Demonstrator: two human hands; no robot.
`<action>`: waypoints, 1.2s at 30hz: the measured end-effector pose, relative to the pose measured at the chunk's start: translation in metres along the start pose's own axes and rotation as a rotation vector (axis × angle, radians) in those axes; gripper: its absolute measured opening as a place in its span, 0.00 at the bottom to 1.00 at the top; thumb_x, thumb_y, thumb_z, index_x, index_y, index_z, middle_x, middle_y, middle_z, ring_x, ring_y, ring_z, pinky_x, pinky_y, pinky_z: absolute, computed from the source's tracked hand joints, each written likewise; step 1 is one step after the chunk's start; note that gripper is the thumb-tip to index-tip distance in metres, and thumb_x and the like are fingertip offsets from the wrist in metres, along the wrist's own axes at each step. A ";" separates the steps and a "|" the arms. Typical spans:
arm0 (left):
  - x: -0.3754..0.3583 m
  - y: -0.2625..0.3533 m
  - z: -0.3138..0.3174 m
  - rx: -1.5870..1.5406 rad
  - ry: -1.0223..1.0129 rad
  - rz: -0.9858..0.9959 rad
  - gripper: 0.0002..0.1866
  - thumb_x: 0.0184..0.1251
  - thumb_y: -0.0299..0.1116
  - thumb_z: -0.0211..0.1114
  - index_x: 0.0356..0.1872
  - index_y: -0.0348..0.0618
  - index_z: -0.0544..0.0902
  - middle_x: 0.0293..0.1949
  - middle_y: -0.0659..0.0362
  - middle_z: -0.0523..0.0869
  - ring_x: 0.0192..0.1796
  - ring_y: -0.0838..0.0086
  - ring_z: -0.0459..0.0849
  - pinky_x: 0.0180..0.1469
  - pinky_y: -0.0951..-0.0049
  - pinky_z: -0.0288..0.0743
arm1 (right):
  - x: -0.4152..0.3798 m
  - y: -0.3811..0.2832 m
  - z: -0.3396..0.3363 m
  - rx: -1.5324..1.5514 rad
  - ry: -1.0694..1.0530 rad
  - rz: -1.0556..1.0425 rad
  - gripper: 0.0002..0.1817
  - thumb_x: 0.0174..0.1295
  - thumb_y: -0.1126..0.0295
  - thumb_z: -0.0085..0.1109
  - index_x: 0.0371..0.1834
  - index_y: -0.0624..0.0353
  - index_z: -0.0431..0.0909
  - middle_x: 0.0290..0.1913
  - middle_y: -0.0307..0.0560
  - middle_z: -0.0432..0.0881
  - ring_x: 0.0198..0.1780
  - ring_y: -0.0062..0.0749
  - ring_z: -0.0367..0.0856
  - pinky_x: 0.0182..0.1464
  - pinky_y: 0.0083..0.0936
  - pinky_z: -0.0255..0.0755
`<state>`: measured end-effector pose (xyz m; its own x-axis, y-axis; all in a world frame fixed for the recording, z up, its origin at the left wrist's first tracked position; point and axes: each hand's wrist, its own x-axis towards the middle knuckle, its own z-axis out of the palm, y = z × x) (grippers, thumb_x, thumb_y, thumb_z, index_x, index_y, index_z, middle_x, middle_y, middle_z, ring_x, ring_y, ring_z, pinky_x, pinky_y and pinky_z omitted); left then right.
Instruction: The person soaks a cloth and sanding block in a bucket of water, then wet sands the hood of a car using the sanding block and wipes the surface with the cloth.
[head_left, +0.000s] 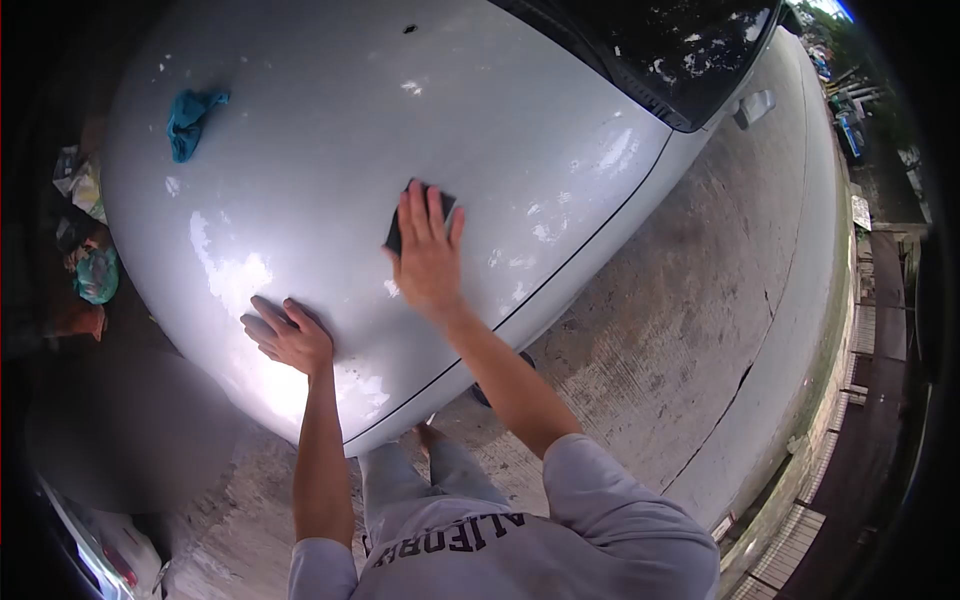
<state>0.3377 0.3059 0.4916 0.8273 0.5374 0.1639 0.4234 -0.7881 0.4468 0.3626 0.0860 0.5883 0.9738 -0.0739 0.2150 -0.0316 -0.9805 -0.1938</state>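
A silver car hood [330, 130] spreads out in front of me. My right hand [430, 255] presses a dark, flat rectangular pad [394, 236] against the middle of the hood, its fingers lying over the pad and the thumb along one edge. Whether the pad is sandpaper or a sponge I cannot make out. My left hand [292, 335] rests on the hood nearer the front edge, fingers spread, holding nothing. A crumpled blue cloth [188, 124] lies on the hood at the far left, apart from both hands.
The dark windshield [690, 50] and a side mirror [755, 108] are at the upper right. Concrete ground [690, 290] runs along the car's side to a low curb. Bags and other clutter [96, 274] lie on the ground left of the car. Part of another vehicle [130, 550] shows at the lower left.
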 end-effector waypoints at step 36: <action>0.016 -0.011 0.004 0.044 0.000 -0.007 0.36 0.78 0.64 0.43 0.77 0.53 0.67 0.78 0.40 0.60 0.78 0.47 0.61 0.75 0.46 0.57 | 0.007 0.235 -0.063 -0.087 0.405 0.464 0.40 0.69 0.50 0.57 0.79 0.63 0.60 0.83 0.50 0.55 0.84 0.44 0.50 0.78 0.63 0.45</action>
<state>0.3477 0.3217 0.4862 0.8241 0.5429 0.1615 0.4449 -0.7969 0.4086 0.3472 -0.1564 0.6049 0.6921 -0.5424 0.4763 -0.4660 -0.8396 -0.2791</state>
